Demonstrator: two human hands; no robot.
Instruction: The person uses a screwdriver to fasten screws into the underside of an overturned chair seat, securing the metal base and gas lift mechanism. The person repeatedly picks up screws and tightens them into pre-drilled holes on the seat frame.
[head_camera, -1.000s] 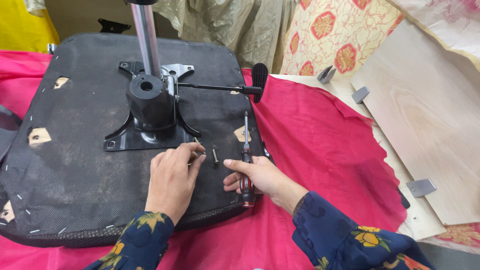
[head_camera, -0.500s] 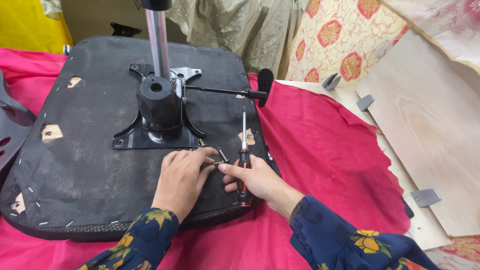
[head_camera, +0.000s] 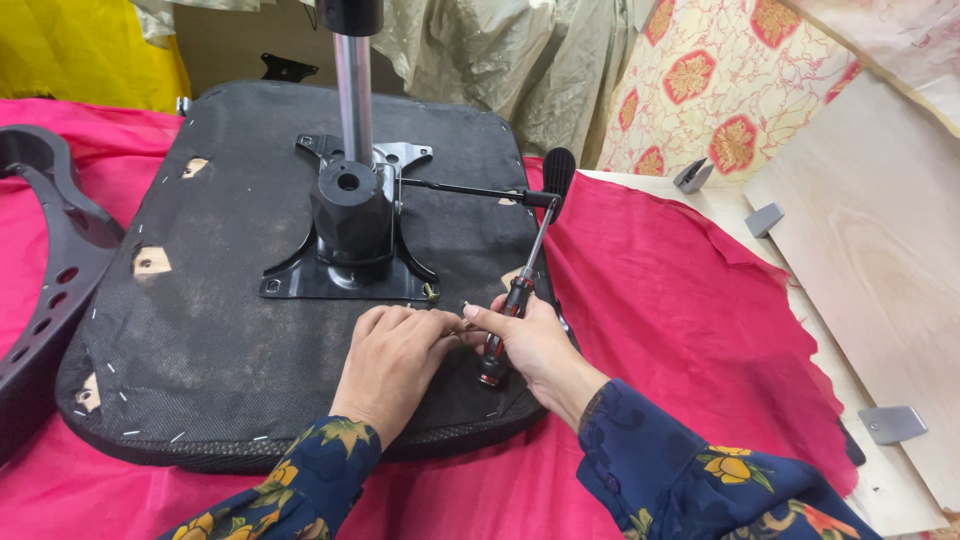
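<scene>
An upturned black chair seat (head_camera: 200, 300) lies on a red cloth, with a black metal mounting plate (head_camera: 345, 265) and a chrome gas cylinder (head_camera: 352, 95) standing on it. A lever with a black knob (head_camera: 557, 170) sticks out to the right. My right hand (head_camera: 525, 335) grips a screwdriver (head_camera: 515, 300) with a black and red handle, its shaft pointing away from me. My left hand (head_camera: 395, 360) rests on the seat beside it, fingertips pinched together against the right hand; whatever small part they pinch is hidden.
A black curved plastic chair part (head_camera: 45, 270) lies at the left. Pale wooden boards (head_camera: 880, 250) with grey metal brackets (head_camera: 892, 423) lie to the right. A patterned cushion (head_camera: 720, 90) and draped fabric stand at the back.
My hands have come together near the seat's front right edge; the small dark bolt that lay between them is no longer visible. The view has shifted, bringing the curved black part into sight.
</scene>
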